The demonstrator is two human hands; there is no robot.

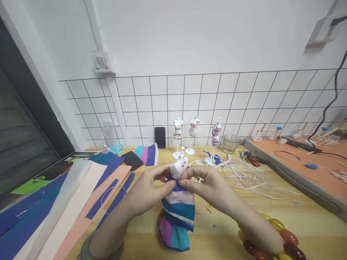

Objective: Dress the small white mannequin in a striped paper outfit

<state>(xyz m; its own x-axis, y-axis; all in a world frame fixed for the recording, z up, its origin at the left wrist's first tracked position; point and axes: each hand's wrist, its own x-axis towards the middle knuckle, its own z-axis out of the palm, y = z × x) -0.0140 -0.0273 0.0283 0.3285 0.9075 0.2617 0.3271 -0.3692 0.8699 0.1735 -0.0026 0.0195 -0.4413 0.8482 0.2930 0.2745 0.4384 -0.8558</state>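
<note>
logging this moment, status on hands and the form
both hands pinching blue fabric at form's waist; form upper part bare, striped skirt hanging below; loose strips off to the right, clear of hands

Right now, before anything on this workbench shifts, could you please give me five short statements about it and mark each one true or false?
1. The left hand and right hand are both at the waist of a small mannequin. True.
2. The striped skirt hangs above the hands. False: it hangs below them.
3. Three other mannequins stand upright beyond the hands. True.
4. The glass jar is left of those three. False: the glass jar is to their right.
5. The beaded bracelet is on the left wrist. False: the beaded bracelet is on the right arm.
</note>
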